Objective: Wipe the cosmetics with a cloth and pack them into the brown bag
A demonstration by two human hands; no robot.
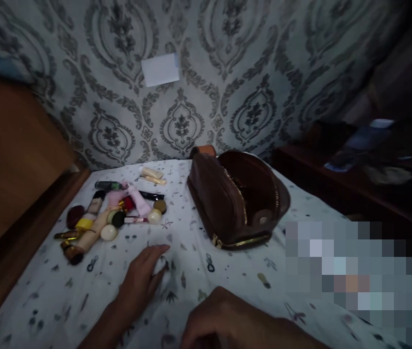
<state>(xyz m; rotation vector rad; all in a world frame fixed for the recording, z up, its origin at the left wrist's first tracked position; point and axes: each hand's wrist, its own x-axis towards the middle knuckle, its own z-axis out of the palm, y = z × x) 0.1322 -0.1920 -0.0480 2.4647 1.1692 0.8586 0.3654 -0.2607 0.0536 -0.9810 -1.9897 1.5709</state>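
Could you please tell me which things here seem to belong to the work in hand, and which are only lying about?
Likely part of the work (nearest the left hand and right hand):
brown bag, open
cosmetics, clustered left of the bag
two pale tubes beyond them

Probably only nearby:
white card on the wall
dim items, far right

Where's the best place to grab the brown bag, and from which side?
I'd pinch the brown bag at the zipped edge left of its open mouth, from above: that mouth gapes upward, leaving room inside.
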